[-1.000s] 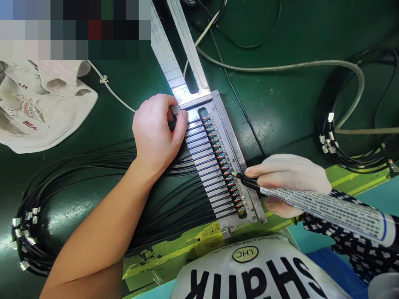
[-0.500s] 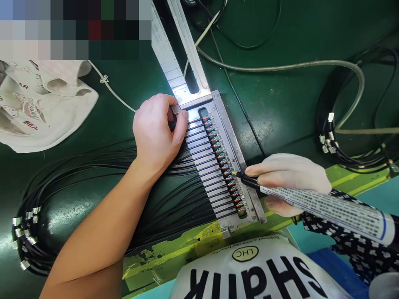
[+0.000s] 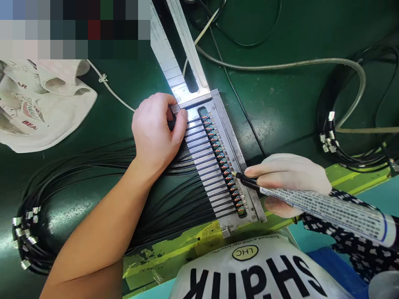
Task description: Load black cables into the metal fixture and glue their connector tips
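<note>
Head: left hand (image 3: 157,135) curled, right hand (image 3: 288,176) gripping marker (image 3: 324,209)

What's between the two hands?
The head view shows a metal jig between the left hand and the right hand, with black cables laid across it, their colourful tips in a row.

1. Bright, even light falls from above, with strong glare along the metal rail (image 3: 183,79).
2. A glossy sheen is reflected from the green counter (image 3: 6,216) at lower left.
3. Shadows are faint; the top-left corner is obscured by mosaic pixelation.
4. Wide-angle curvature is seen toward the edges.
</note>
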A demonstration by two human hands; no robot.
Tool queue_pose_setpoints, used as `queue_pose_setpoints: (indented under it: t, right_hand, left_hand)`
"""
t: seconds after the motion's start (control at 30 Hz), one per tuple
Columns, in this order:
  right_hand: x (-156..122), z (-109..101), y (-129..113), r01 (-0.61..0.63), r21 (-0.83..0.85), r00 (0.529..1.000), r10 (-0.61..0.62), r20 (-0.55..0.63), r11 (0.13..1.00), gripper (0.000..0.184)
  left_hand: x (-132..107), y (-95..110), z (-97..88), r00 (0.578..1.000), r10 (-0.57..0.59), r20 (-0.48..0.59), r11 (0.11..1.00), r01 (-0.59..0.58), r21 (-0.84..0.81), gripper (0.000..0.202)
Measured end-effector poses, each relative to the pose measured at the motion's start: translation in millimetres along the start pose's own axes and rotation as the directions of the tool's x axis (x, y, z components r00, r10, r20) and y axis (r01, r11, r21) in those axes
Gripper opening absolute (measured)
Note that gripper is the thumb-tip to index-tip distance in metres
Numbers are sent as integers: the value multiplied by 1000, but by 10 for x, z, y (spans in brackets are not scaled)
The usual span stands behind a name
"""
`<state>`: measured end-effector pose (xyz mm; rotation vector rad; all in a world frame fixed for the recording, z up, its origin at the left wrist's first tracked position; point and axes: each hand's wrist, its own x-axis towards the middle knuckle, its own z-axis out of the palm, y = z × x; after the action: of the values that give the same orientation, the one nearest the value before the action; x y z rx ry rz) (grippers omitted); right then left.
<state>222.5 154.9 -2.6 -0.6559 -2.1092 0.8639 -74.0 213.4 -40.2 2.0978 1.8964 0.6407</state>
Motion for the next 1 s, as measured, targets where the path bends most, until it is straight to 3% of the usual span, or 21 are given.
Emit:
queue_pose_setpoints:
  t: [0.47, 0.63, 1.0]
  right_hand:
    - [-3, 12, -39, -42, -15, 999, 42, -22, 999, 17]
    - [3, 10, -24, 11, 24, 999, -10, -40, 1000, 20]
    - [33, 15, -37, -19, 18, 998, 20, -55, 1000, 13]
  left_hand:
    - [3, -37, 42, 998, 33, -45, 999, -32, 13, 20]
    - [0, 19, -10, 1000, -10, 4, 1000, 10, 5, 21]
    - [-1, 39, -26, 999, -26, 19, 1000, 27, -5, 25]
